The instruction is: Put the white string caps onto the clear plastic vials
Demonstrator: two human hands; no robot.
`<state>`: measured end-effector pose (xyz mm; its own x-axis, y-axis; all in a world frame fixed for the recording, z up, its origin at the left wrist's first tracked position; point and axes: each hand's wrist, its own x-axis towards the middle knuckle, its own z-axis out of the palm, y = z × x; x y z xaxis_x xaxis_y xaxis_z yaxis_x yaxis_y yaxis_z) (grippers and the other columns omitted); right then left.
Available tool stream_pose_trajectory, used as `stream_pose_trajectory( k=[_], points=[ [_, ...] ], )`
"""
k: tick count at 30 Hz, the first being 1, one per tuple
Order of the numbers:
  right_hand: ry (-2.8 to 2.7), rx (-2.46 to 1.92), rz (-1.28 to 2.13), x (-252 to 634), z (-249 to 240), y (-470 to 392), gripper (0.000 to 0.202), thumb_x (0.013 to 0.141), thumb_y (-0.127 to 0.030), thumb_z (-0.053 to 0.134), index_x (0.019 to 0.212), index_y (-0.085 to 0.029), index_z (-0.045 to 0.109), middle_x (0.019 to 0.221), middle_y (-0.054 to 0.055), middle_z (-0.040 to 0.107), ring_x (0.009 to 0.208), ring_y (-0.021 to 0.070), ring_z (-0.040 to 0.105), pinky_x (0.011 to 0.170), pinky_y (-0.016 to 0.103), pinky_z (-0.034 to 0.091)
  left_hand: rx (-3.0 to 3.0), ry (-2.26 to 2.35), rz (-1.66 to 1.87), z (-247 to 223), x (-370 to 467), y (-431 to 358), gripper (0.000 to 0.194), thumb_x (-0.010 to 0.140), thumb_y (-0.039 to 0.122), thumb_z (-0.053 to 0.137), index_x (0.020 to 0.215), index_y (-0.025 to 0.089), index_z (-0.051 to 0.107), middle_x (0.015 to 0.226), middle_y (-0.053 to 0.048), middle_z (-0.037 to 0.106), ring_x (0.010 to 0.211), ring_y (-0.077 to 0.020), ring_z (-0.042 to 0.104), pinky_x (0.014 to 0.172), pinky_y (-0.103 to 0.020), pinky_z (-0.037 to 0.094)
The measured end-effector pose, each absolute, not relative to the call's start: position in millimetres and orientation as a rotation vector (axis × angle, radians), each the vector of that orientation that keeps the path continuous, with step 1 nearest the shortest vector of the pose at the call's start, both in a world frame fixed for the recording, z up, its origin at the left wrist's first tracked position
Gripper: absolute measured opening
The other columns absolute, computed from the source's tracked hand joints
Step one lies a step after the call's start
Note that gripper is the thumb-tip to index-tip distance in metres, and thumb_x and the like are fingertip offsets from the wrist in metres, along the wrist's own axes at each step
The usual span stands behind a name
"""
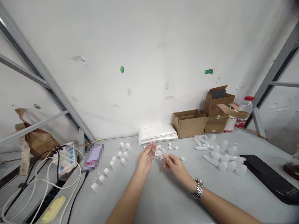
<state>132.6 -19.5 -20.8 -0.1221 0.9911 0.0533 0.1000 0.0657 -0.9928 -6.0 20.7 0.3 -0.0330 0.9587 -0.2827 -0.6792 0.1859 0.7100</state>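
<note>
Over the middle of the grey table, my left hand [145,157] is closed, with a thin white loop strap at its fingertips. My right hand [174,165] comes in from the right, its fingers pinched on a small translucent plastic piece [159,152] that spans the gap between both hands. The piece is too small to make out fully. Just behind my hands lie white caps with thin straps [170,146], partly hidden by my fingers. To the left stand several small translucent bottles with strapped white caps [120,154].
Translucent tubes and rounded bottles [216,148] lie at the right, beside a black case [268,175]. White flat sheets [157,134], an open cardboard box [189,124] and a brown bag [216,112] line the wall. Left are a power strip [67,160] and cables.
</note>
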Motion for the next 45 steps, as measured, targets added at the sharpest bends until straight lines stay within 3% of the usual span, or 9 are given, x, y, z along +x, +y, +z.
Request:
stream_pose_trajectory(
  k=[4, 9, 13, 17, 19, 22, 27, 31, 45],
  points=[
    [-1.413, -1.147, 1.175, 132.7, -19.5, -20.6, 0.034, 0.081, -0.05, 0.042, 0.068, -0.019, 0.048, 0.058, -0.001, 0.058, 0.053, 0.0132, 0.052, 0.057, 0.026, 0.043, 0.409, 0.853, 1.336, -0.6, -4.9, 20.7, 0.008, 0.073, 0.014, 0.059, 0.078, 0.014, 0.065, 0.085, -0.006, 0.07, 0.083, -0.014, 0.065, 0.075, -0.022, 0.048],
    [-1.384, -1.166, 1.165, 134.6, -16.9, -19.3, 0.035, 0.08, -0.052, 0.043, 0.067, -0.02, 0.048, 0.059, -0.001, 0.058, 0.053, 0.0137, 0.052, 0.056, 0.027, 0.043, 0.478, 0.9, 1.344, -3.8, -8.0, 23.4, 0.013, 0.073, 0.024, 0.06, 0.084, 0.017, 0.064, 0.096, -0.007, 0.068, 0.089, -0.0148, 0.063, 0.075, -0.023, 0.046],
    [-1.284, -1.158, 1.1, 143.6, -8.9, -14.2, 0.037, 0.076, -0.055, 0.046, 0.068, -0.019, 0.05, 0.06, 0.0, 0.057, 0.053, 0.0142, 0.051, 0.056, 0.028, 0.043, 0.981, 1.256, 1.3, -5.7, -18.7, 31.0, 0.022, 0.07, 0.03, 0.06, 0.087, 0.016, 0.063, 0.093, -0.008, 0.067, 0.083, -0.0168, 0.063, 0.075, -0.027, 0.045],
    [-1.152, -1.158, 1.064, 153.9, -0.3, -8.7, 0.041, 0.073, -0.058, 0.048, 0.074, -0.018, 0.054, 0.059, 0.001, 0.057, 0.052, 0.0145, 0.05, 0.055, 0.028, 0.042, 1.45, 1.563, 1.198, -8.7, -24.6, 33.5, 0.021, 0.057, 0.025, 0.069, 0.076, 0.018, 0.063, 0.082, -0.004, 0.064, 0.072, -0.0159, 0.058, 0.071, -0.028, 0.042],
    [-1.122, -1.16, 1.06, 156.0, 1.2, -7.6, 0.042, 0.072, -0.059, 0.049, 0.076, -0.018, 0.055, 0.059, 0.001, 0.058, 0.051, 0.0145, 0.05, 0.054, 0.028, 0.042, 1.679, 1.703, 1.074, -12.5, -21.2, 30.1, 0.013, 0.063, 0.028, 0.065, 0.071, 0.019, 0.062, 0.081, -0.004, 0.061, 0.07, -0.0156, 0.056, 0.069, -0.028, 0.041],
    [-1.125, -1.148, 1.074, 154.7, 0.2, -8.0, 0.043, 0.072, -0.059, 0.049, 0.078, -0.017, 0.056, 0.058, 0.001, 0.057, 0.051, 0.0146, 0.05, 0.054, 0.028, 0.043, 1.969, 1.906, 0.878, -20.1, -12.0, 22.6, 0.018, 0.074, 0.035, 0.054, 0.069, 0.019, 0.06, 0.079, -0.005, 0.057, 0.078, -0.0182, 0.054, 0.071, -0.029, 0.039],
    [-1.16, -1.15, 1.092, 150.3, -3.2, -9.7, 0.042, 0.074, -0.059, 0.047, 0.076, -0.017, 0.056, 0.058, 0.001, 0.057, 0.051, 0.0144, 0.05, 0.055, 0.028, 0.042, 2.06, 2.011, 0.768, -26.0, -5.9, 16.7, 0.023, 0.076, 0.041, 0.051, 0.081, 0.019, 0.058, 0.085, -0.005, 0.055, 0.086, -0.0198, 0.052, 0.072, -0.028, 0.038],
    [-1.182, -1.127, 1.1, 149.3, -3.8, -10.2, 0.043, 0.073, -0.06, 0.048, 0.075, -0.017, 0.056, 0.057, 0.001, 0.057, 0.051, 0.0144, 0.051, 0.054, 0.028, 0.043, 2.083, 2.096, 0.748, -24.7, -6.1, 18.4, 0.03, 0.078, 0.046, 0.046, 0.079, 0.019, 0.058, 0.085, -0.006, 0.054, 0.088, -0.0206, 0.05, 0.073, -0.029, 0.038],
    [-1.231, -1.113, 1.136, 145.6, -5.3, -13.0, 0.039, 0.074, -0.058, 0.047, 0.07, -0.019, 0.051, 0.057, -0.001, 0.057, 0.049, 0.0129, 0.05, 0.054, 0.027, 0.042, 2.133, 2.184, 0.51, -17.6, -7.0, 15.6, 0.019, 0.077, 0.032, 0.051, 0.086, 0.017, 0.06, 0.094, -0.009, 0.052, 0.094, -0.0218, 0.048, 0.079, -0.028, 0.037]
  ],
)
